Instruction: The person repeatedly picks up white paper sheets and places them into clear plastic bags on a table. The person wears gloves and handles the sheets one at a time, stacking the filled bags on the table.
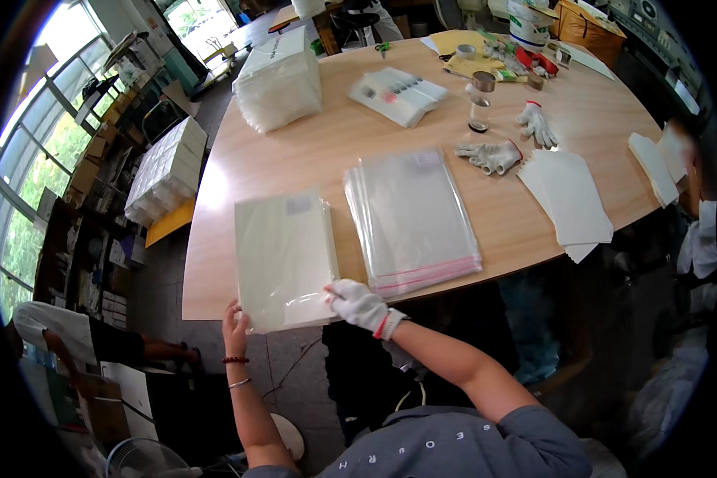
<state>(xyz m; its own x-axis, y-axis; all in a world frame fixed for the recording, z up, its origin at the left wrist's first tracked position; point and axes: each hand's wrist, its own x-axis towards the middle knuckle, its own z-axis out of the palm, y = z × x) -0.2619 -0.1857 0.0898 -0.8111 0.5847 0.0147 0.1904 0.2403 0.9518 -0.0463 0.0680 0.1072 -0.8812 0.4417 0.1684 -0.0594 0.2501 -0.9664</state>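
Flat on the table's near edge lies a clear plastic bag (285, 259) with a stack of off-white sheets inside. My left hand (234, 328), bare, grips the bag's near left corner, its fingers along the edge. A white work glove with a red cuff covers my right hand (362, 307), which is closed on the bag's near right corner. Just right of it rests a pile of empty clear bags (414, 219) with pink strips along the near edge. Further right, a fanned stack of white sheets (566, 195) reaches the table edge.
Two loose white gloves (490, 156) and a clear bottle (479, 111) stand beyond the bags. Wrapped packs (279, 84) are piled at the far left, with a flatter pack (398, 95) beside them. Green scissors (383, 48) lie at the back. Another person sits at the right edge.
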